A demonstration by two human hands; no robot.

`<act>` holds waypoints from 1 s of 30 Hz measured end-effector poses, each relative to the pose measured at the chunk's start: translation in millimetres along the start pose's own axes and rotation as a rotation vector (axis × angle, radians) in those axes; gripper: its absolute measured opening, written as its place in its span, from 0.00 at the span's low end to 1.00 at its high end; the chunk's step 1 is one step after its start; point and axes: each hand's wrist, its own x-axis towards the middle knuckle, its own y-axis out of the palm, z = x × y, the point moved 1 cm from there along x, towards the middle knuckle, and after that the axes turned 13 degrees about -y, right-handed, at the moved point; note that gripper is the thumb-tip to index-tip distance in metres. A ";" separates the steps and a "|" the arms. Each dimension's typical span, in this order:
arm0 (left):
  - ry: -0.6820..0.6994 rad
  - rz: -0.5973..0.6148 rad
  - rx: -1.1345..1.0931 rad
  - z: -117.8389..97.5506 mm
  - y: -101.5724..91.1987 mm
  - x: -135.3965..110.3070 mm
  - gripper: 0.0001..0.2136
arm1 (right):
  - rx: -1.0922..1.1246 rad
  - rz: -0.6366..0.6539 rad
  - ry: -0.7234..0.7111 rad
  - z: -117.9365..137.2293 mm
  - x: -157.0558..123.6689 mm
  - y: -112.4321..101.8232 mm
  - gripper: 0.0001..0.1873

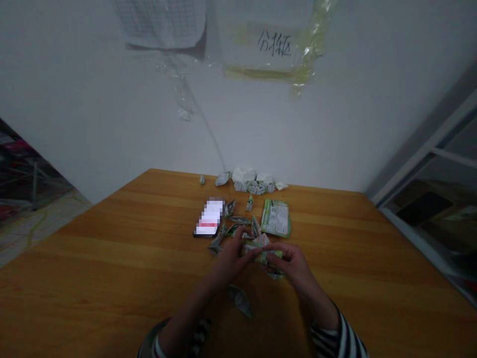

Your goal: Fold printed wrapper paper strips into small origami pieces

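Between my two hands is a green-and-white printed piece of paper (274, 253), partly covered by my fingers. My left hand (235, 256) pinches its left side with thumb and fingers. On the other side, my right hand (292, 263) grips the right end between thumb and fingertips. Several folded, printed paper pieces (238, 220) lie just beyond my hands, some touching one another. Another folded piece (240, 300) rests on the table nearer to me, between my forearms. A flat green-and-white printed packet or stack of sheets (276, 218) lies beyond my right hand.
A phone with a lit, blurred screen (209, 217) lies to the left on the wooden table (122, 258). Crumpled white tissue (244, 175) and more printed paper (257, 187) sit against the wall (283, 129). Taped sheets hang above. A glass-panelled frame (428, 159) stands at right.
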 end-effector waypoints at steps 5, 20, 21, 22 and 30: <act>0.080 0.033 -0.009 -0.2 3.9 1.4 0.13 | 0.016 0.062 0.012 0.6 0.0 0.3 0.19; -0.051 0.145 -0.230 4.7 1.7 8.7 0.18 | -0.195 -0.045 -0.218 -5.1 6.4 -8.6 0.18; -0.054 0.134 -0.222 4.2 1.9 8.7 0.18 | -0.127 -0.059 -0.168 -8.1 6.2 -8.7 0.19; -0.054 0.128 -0.210 3.5 2.0 8.7 0.18 | -0.065 -0.068 -0.127 -10.3 5.8 -8.7 0.20; -0.083 0.110 -0.174 2.2 -1.3 10.2 0.20 | 0.101 -0.072 -0.058 -6.7 4.7 -6.7 0.22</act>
